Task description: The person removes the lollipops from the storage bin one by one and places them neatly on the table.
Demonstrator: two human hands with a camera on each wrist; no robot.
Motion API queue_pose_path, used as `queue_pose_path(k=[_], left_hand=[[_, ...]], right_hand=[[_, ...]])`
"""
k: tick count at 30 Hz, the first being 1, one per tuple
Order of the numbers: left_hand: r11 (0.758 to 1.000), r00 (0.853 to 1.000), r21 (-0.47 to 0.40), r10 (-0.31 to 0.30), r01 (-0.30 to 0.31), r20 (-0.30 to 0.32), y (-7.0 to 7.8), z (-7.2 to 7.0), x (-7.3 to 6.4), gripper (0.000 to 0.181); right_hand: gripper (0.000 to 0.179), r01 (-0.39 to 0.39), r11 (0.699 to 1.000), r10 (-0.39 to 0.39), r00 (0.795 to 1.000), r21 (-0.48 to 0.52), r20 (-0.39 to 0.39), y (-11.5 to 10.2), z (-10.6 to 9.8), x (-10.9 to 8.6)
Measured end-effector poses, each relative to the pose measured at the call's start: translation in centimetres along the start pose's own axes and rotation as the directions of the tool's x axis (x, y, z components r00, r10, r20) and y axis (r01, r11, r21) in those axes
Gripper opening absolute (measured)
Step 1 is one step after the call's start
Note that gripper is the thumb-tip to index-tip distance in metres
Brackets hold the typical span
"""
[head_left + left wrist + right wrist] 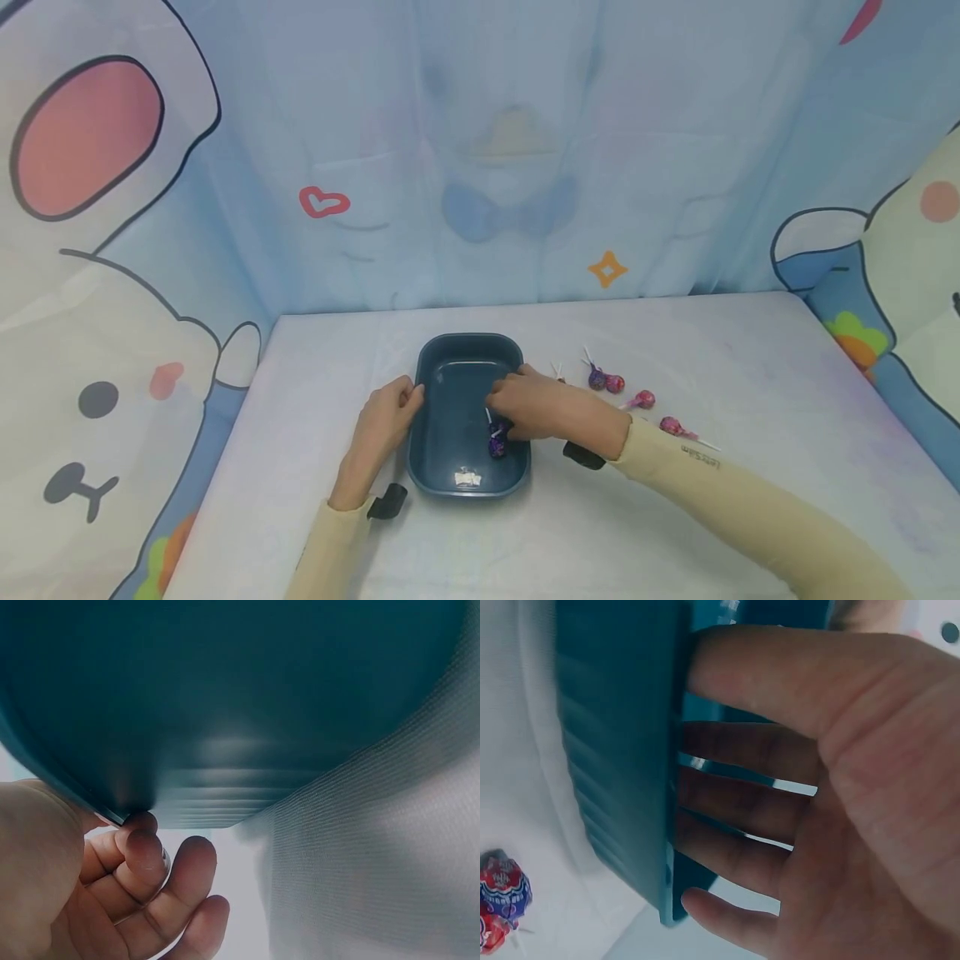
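Observation:
A dark teal rectangular tray [442, 417] stands on the table in the head view. My left hand [386, 417] pinches its left rim; in the left wrist view the index finger [142, 844] bends under the edge and the other fingers curl loosely below. Over the right rim reaches my right hand [536, 404], its fingers pointing down into the tray. In the right wrist view the right hand's fingers [742, 802] are fairly straight and spread, their tips hidden by the tray wall. Purple-wrapped lollipops [497, 446] lie in the tray beside those fingertips.
Right of the tray lie a purple lollipop [596, 379], a red lollipop [615, 383] and pink lollipops [671, 426]. Another, partly hidden, sits behind the right hand. A cartoon-printed curtain [510, 250] hangs behind the white table [637, 517].

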State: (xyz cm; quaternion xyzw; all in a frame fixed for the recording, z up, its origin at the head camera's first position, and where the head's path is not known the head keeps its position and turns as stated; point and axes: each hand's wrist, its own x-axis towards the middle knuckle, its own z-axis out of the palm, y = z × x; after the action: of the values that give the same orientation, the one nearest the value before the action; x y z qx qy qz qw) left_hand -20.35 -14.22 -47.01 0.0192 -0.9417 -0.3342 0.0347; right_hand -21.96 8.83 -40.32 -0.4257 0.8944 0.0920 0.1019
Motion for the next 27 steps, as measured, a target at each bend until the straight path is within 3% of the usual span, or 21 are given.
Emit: queue_pose_path(k=[11, 27], left_hand=[[1.000, 1.000, 0.003, -0.017, 0.017, 0.004, 0.2, 0.0, 0.0, 0.031], [1.000, 1.000, 0.011, -0.018, 0.018, 0.001, 0.1, 0.0, 0.1, 0.032]], right_hand=[[0.030, -0.012, 0.999, 0.013, 1.000, -0.051, 0.021, -0.9, 0.6, 1.3], [0.026, -0.022, 0.996, 0.021, 1.000, -0.090, -0.005, -1.0, 1.6, 1.8]])
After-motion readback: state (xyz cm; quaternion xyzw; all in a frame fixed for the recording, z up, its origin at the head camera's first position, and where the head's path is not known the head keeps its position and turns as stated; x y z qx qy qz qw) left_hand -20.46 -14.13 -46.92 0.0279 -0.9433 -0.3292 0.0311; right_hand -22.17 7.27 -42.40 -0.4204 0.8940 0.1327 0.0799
